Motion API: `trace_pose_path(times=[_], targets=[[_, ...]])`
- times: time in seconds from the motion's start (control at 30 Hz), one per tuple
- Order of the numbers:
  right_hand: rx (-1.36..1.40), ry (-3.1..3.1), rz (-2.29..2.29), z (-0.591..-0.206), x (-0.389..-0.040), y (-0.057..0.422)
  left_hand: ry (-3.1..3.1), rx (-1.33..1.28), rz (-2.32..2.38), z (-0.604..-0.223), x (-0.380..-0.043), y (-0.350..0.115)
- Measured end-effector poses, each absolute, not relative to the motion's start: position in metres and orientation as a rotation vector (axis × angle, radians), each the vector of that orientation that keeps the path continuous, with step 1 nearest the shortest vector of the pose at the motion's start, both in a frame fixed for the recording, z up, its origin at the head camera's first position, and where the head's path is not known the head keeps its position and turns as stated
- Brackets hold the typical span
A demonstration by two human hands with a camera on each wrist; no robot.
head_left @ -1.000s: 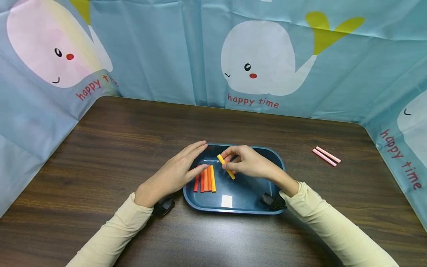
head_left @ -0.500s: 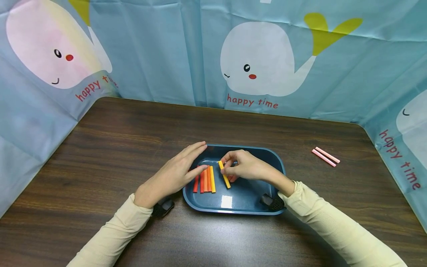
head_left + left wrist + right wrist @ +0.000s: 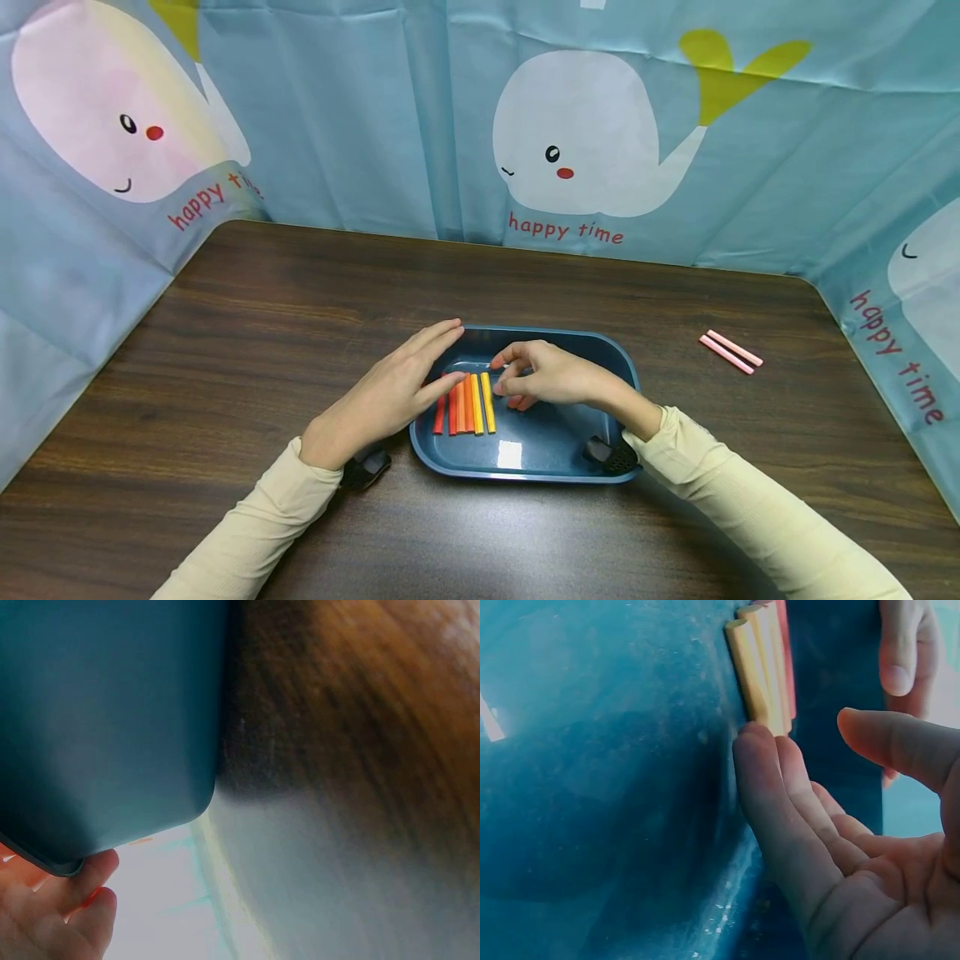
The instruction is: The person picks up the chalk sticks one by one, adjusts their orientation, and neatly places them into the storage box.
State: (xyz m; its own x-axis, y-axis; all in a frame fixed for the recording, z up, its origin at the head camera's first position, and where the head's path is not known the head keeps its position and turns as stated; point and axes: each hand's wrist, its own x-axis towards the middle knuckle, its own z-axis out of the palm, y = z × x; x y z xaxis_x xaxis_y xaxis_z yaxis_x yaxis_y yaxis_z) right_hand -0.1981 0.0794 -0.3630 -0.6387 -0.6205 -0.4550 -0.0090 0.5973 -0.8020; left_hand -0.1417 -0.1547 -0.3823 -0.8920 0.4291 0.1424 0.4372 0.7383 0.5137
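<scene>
A dark blue tray (image 3: 555, 429) holds a row of red sticks (image 3: 439, 415), orange sticks (image 3: 464, 408) and two yellow sticks (image 3: 477, 405), lying side by side at its left end. The rightmost yellow stick (image 3: 488, 403) lies a small gap from its neighbour. Just right of it, my right hand (image 3: 551, 373) hovers in the tray with thumb and fingers spread, holding nothing; its fingertips come near the yellow ends in the right wrist view. My left hand (image 3: 393, 387) rests over the tray's left rim, fingers straight and thumb reaching above the sticks, partly covering the red ones.
Two pink sticks (image 3: 726, 354) lie on the dark wooden table (image 3: 300, 317) to the right of the tray. A light blue curtain with whale prints (image 3: 375, 125) stands along the back and sides. Each wrist bears a black camera, the right one (image 3: 609, 452) over the tray.
My right hand lowered a yellow stick into the tray at the right end of the row and let it go. The left hand stays where it was.
</scene>
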Motion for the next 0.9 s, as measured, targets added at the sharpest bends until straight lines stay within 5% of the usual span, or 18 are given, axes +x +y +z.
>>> trace_pose_path(times=[0.9], targets=[[-0.622, 2.176, -1.249, -0.326, -0.191, 0.126, -2.888, -0.732, -0.856, -0.383, -0.141, -0.155]])
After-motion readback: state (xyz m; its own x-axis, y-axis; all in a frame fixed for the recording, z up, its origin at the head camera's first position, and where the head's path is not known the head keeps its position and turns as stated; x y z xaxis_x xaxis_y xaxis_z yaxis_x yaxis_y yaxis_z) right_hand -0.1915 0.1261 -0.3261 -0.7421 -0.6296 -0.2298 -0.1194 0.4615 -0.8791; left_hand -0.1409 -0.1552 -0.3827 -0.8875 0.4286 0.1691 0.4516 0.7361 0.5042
